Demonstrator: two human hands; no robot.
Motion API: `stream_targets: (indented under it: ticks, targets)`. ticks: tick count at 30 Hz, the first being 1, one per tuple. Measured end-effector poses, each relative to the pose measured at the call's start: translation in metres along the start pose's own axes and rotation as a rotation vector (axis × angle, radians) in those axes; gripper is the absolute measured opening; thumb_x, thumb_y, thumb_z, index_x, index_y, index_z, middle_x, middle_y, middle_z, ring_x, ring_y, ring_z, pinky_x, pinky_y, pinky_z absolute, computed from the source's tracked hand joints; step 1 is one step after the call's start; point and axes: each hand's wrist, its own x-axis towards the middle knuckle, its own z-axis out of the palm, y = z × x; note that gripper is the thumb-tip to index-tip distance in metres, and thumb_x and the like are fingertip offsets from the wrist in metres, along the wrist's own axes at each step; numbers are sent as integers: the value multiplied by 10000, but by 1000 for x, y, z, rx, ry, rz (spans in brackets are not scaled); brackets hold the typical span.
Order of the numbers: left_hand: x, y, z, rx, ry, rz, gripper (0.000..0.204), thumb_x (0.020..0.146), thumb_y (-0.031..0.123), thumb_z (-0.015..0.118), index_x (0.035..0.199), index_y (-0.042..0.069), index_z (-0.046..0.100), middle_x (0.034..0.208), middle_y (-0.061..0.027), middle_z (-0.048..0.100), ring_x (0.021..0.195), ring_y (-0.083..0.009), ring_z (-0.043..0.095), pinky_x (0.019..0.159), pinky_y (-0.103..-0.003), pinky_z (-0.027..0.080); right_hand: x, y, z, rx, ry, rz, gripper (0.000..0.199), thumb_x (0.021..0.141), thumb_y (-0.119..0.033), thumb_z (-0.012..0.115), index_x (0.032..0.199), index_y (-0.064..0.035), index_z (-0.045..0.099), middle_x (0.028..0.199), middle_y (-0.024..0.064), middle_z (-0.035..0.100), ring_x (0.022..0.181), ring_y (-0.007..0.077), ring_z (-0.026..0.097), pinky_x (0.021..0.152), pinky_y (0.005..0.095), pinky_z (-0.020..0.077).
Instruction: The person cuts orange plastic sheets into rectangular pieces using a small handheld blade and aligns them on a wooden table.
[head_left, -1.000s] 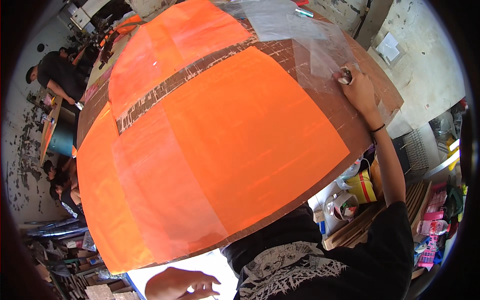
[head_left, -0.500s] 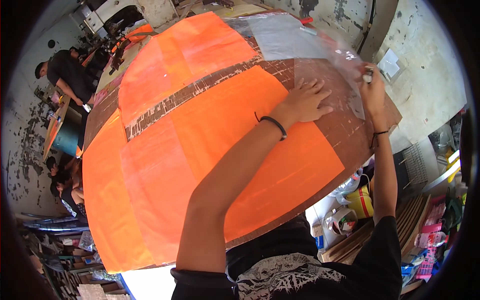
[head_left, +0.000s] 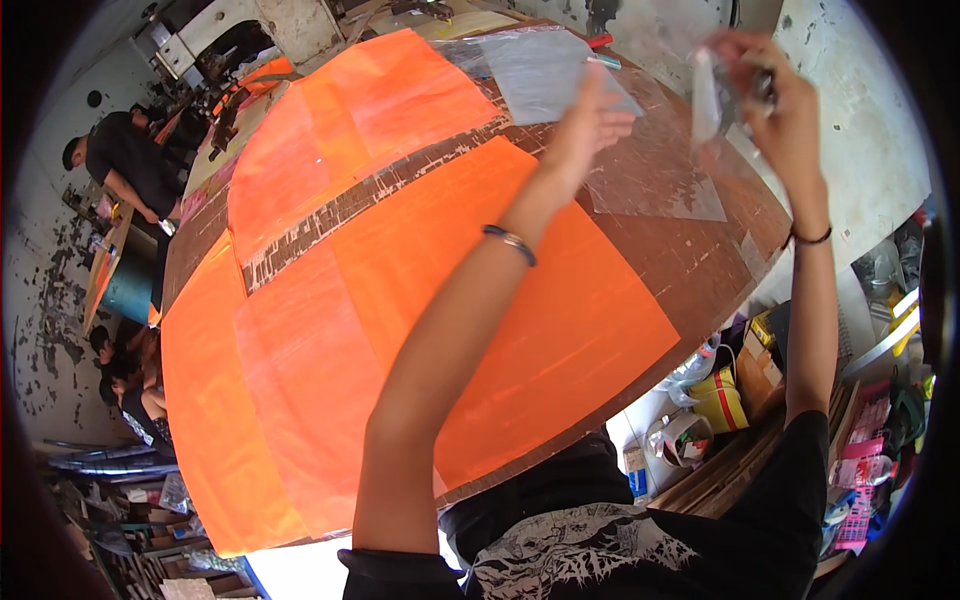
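Large orange sheets (head_left: 400, 300) cover most of a brown table (head_left: 690, 260). Between them runs a bare strip with torn tape marks (head_left: 370, 195). Clear plastic sheets (head_left: 545, 70) lie at the far end. My left hand (head_left: 590, 125) reaches across the table with fingers spread, over the edge of the clear sheets, and holds nothing. A dark bracelet (head_left: 510, 243) is on that wrist. My right hand (head_left: 775, 100) is raised above the table's far right corner, pinching a piece of clear film (head_left: 703, 95) and a small dark object I cannot identify.
A person in black (head_left: 125, 165) bends over another table at the left, and other people sit low at the left (head_left: 130, 385). A yellow bag (head_left: 722, 400), boxes and colourful packets (head_left: 860, 470) crowd the floor to the right. A red pen (head_left: 600, 41) lies at the far end.
My left arm has come up from below and stretched far across the table. My right hand has lifted off the table's right edge, now holding clear film in the air.
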Motion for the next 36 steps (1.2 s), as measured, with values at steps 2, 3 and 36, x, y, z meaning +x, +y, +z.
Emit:
stream_targets:
  ticks: [2, 3, 36]
  targets:
    - [-10, 21, -25, -464, -160, -76, 783, 912, 601, 467, 1254, -103, 485, 1266, -232, 540, 1149, -285, 558, 1019, -454, 411, -20, -39, 16, 107, -170, -10, 392, 671, 68, 626, 1033, -78, 605, 910, 96, 692, 737, 262, 666, 630, 336, 515]
    - [-11, 20, -26, -469, -172, -78, 783, 912, 601, 467, 1254, -103, 485, 1266, -232, 540, 1149, -285, 558, 1019, -454, 411, -30, -42, 20, 96, -172, -4, 392, 671, 68, 626, 1033, -78, 605, 910, 96, 692, 737, 262, 666, 630, 336, 515]
    - [47, -50, 29, 628, 531, 237, 385, 936, 262, 493, 771, -69, 598, 788, -315, 609, 759, -482, 593, 702, -487, 481, -18, 178, -100, -138, 622, 635, 399, 897, -414, 609, 1148, -107, 646, 890, 35, 699, 606, 37, 499, 500, 220, 335]
